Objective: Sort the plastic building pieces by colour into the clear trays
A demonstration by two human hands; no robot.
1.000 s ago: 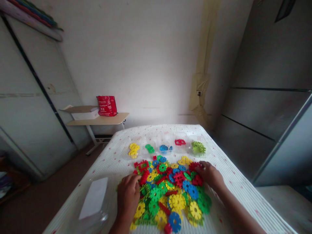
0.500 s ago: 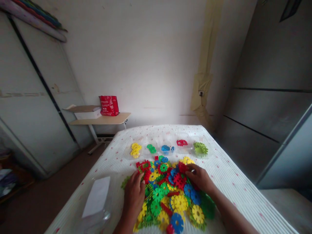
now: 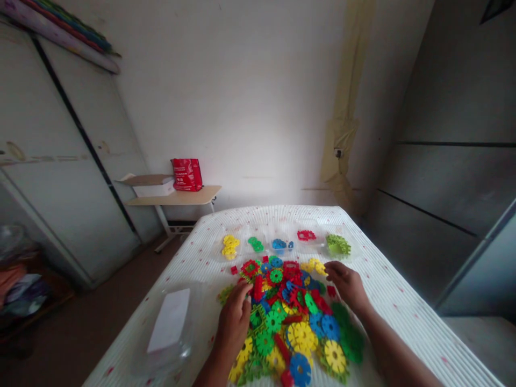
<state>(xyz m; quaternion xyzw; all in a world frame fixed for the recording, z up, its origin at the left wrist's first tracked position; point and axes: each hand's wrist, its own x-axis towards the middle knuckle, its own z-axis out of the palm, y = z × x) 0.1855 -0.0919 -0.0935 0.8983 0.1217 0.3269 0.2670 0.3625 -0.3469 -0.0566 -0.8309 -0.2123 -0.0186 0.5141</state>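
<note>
A heap of plastic snowflake and square-frame building pieces [image 3: 300, 334] in red, yellow, green and blue lies on the cloth in front of me. At its left side is my left hand [image 3: 235, 314], fingers loosely bent and thumb apart, the fingertips against an upright red piece [image 3: 257, 288]. My right hand [image 3: 349, 285] is over the far right edge of the heap, thumb and fingers apart, tips close to yellow pieces [image 3: 313, 266]. Just below it sits a small red square [image 3: 331, 291]. I see nothing held in either hand.
Behind the heap, clear containers hold yellow [image 3: 230, 246], green [image 3: 255, 244], blue [image 3: 279, 244], red [image 3: 306, 235] and light green pieces [image 3: 337, 244]. A clear plastic box with white paper [image 3: 169, 320] lies at left. A side table [image 3: 189, 195] bears a red bag [image 3: 187, 174].
My right hand has drawn away from the red pieces to the right. My left hand has shifted slightly right in view, and red pieces at the heap's top have moved. The view has turned slightly left.
</note>
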